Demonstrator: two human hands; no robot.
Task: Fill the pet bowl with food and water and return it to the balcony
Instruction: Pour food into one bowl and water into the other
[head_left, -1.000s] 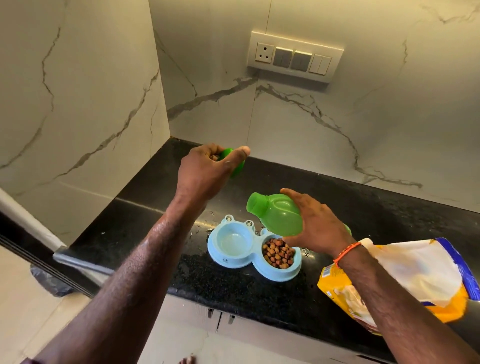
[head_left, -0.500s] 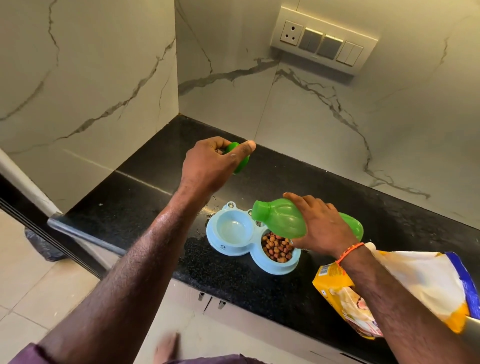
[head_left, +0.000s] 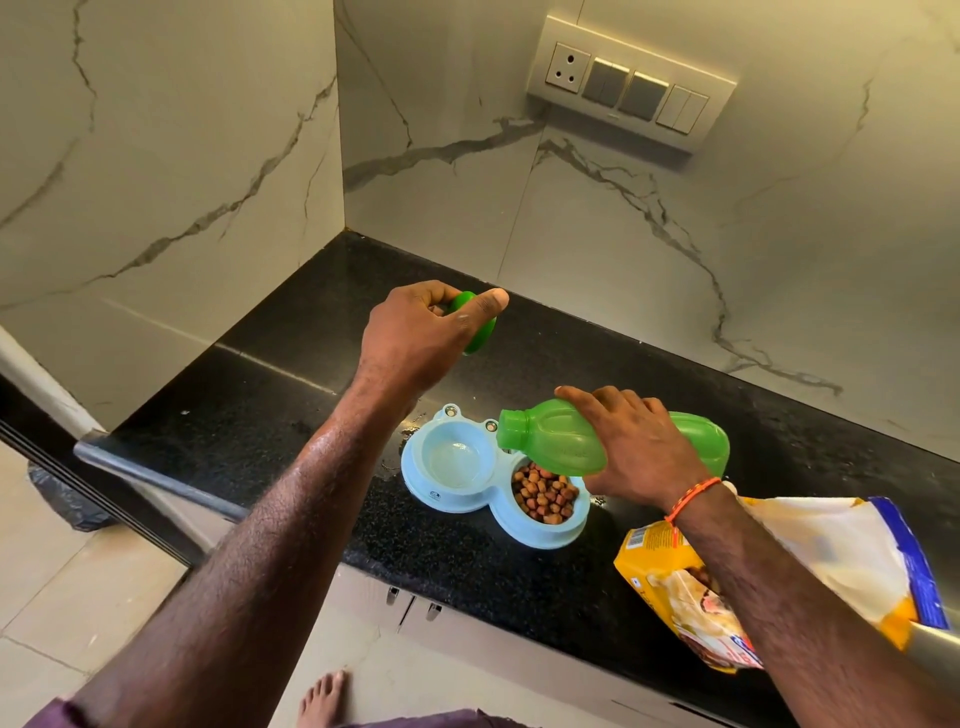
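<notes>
My right fingers (head_left: 618, 410) wrap the green bottle (head_left: 561, 441), tipped mouth-first over the pet bowl (head_left: 493, 488) on the tabletop (head_left: 779, 467), aiming for its water side. My left fingers (head_left: 483, 306) keep its cap (head_left: 475, 325) clear.

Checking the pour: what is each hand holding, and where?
Right hand holds the green bottle round its body; left hand pinches the green cap.

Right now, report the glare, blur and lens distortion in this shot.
Head view: sharp throughout, no motion blur on the left hand or right hand; wide-angle lens bows the wall corner and counter edges; soft glare streak across the counter's left side; warm light, green bottle and pet bowl evenly lit.
</notes>
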